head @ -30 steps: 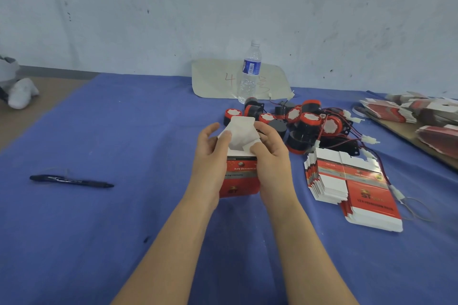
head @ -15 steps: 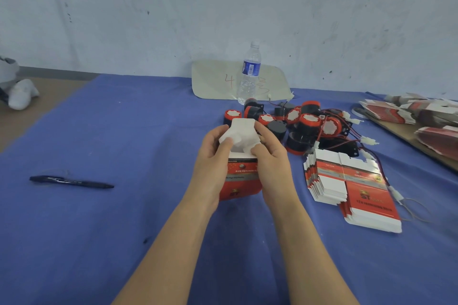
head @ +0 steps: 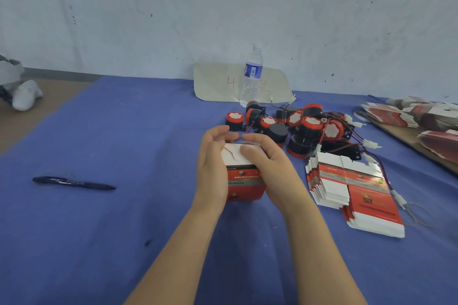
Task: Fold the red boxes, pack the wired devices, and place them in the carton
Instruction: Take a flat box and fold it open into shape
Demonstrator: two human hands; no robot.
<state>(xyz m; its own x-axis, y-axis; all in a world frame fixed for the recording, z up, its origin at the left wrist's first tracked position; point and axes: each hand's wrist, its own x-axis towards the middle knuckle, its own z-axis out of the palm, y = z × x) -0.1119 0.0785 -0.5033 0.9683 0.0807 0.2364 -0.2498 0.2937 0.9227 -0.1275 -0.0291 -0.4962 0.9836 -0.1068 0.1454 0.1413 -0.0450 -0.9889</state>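
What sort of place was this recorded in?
Probably a small hand-packing workstation: a red box held mid-fold, a stack of flat red boxes, a pile of wired devices on a blue-clothed table.

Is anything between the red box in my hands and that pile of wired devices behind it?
Nothing visible. The red cardboard box, gripped by the left hand and right hand, sits before the pile of red-and-black wired devices; the clear plastic water bottle stands behind that pile.

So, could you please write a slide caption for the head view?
Left hand and right hand hold a red box, right thumb pressing its white top flap, beside flat boxes.
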